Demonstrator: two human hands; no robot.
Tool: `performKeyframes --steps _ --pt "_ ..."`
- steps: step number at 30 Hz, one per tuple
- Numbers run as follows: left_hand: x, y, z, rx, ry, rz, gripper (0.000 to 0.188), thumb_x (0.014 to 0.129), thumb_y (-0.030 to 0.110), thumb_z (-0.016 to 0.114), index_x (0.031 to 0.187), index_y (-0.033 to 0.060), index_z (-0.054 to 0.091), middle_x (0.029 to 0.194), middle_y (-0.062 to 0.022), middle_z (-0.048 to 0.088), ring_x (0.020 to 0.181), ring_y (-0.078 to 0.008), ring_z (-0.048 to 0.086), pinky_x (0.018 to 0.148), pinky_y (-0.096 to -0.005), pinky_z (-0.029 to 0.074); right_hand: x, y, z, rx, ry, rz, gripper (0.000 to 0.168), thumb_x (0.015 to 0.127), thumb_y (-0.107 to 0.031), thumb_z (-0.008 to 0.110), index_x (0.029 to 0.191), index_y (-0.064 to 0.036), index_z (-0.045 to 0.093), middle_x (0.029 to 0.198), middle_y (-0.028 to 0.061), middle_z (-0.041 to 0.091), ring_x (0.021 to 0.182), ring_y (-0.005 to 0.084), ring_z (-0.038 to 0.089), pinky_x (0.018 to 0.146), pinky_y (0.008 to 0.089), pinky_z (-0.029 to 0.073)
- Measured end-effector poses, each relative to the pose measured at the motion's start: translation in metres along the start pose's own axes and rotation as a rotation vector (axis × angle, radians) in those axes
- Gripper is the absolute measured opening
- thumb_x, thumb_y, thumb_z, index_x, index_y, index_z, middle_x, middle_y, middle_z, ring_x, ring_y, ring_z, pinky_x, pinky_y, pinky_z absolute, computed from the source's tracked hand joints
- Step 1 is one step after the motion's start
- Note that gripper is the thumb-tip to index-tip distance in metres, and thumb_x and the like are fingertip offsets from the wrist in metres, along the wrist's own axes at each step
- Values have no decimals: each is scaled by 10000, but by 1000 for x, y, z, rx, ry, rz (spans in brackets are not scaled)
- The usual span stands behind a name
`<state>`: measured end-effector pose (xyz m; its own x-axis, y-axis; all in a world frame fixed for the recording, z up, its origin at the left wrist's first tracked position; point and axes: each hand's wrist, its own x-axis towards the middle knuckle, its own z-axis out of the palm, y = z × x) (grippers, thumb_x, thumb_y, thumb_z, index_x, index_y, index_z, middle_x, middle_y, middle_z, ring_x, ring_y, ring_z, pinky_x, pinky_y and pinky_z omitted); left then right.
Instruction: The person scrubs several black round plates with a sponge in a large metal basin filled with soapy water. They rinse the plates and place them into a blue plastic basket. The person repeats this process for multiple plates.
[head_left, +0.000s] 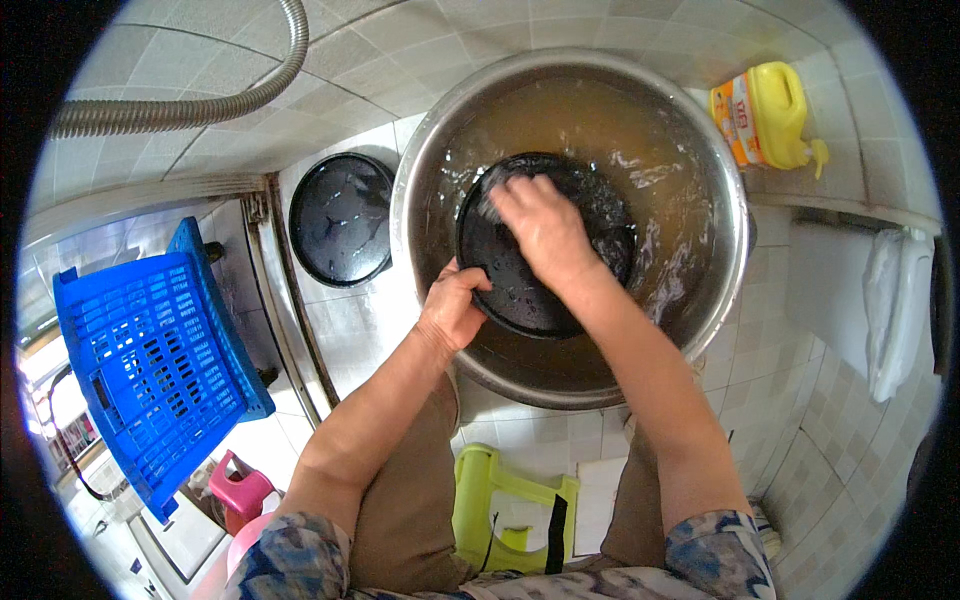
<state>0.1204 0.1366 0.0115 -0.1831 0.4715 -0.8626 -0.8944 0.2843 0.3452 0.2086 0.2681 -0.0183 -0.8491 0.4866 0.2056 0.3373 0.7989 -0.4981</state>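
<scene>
A large round metal basin (731, 187) holds murky brownish water. Over it, tilted and partly in the water, is a black round tray (517, 289). My left hand (454, 304) grips the tray's lower left rim, thumb on top. My right hand (544, 229) lies over the tray's inner face, its fingers blurred by motion; beneath the fingertips is a greyish blurred patch, perhaps a scrubber, that I cannot make out. The tray's far right part is wet and rippled. A second black round tray (341, 217), wet inside, rests on the tiled floor left of the basin.
A yellow pump jug (780, 112) stands right of the basin by the wall. To the left are a blue plastic crate (150, 367), a door frame (289, 300) and a pink plastic object (240, 487). A metal hose (187, 111) hangs upper left. A green plastic stool (474, 495) is below.
</scene>
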Motion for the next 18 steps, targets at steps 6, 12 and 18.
performKeyframes --steps 6,12,18 --pt "4 -3 -11 -52 28 30 389 702 -112 455 1009 94 578 1020 -56 617 931 -238 567 866 -409 466 -33 57 -7 -254 -13 123 206 728 -33 552 927 -41 606 866 117 578 847 295 588 753 377 509" --pt "14 -8 -17 -73 -56 71 228 869 104 564 1097 97 584 1090 -59 615 1011 -225 564 910 -398 443 -94 -9 3 -237 -144 244 200 742 -57 550 941 -49 571 854 125 546 765 284 585 612 367 525" --pt "10 -5 -4 -84 14 -19 375 928 368 523 1192 103 548 1177 -53 586 1078 -211 547 961 -397 421 -58 -41 7 -1 -5 50 124 729 -89 561 852 -85 542 847 78 519 777 260 553 600 368 499"
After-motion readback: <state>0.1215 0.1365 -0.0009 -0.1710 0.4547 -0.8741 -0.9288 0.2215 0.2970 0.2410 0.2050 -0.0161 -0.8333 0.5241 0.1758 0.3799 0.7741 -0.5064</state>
